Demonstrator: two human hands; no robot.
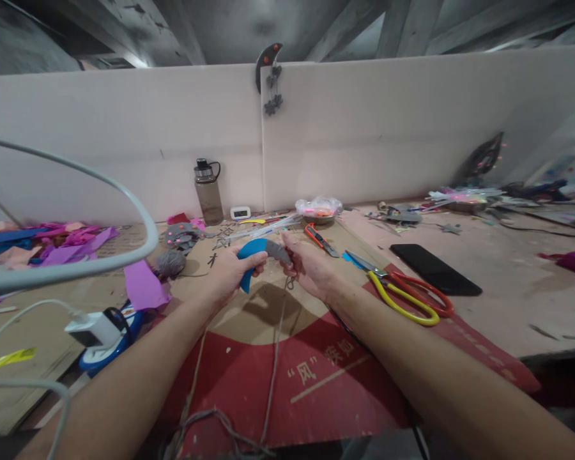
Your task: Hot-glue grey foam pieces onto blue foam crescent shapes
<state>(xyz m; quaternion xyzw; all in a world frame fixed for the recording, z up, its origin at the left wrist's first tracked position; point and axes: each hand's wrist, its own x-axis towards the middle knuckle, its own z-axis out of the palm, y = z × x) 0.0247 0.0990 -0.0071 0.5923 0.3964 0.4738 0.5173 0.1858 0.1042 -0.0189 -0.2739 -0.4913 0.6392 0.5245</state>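
Observation:
Over the cardboard, a curved crescent piece (253,248), blue on one part and grey on the other, looks like felt. My left hand (229,273) pinches its blue part between thumb and fingers. At the grey end, my right hand (311,263) has its fingers closed on the tip. A thin grey yarn (276,351) hangs from near my right fingers, with a small loop, and runs down to the front edge. Part of the crescent is hidden behind my left thumb.
Right of my hands lie scissors (402,291), an orange utility knife (320,239) and a black phone (434,268). A bottle (209,191), a yarn ball (171,262) and purple felt (144,285) are left. A pale cable (144,217) arches across the near left.

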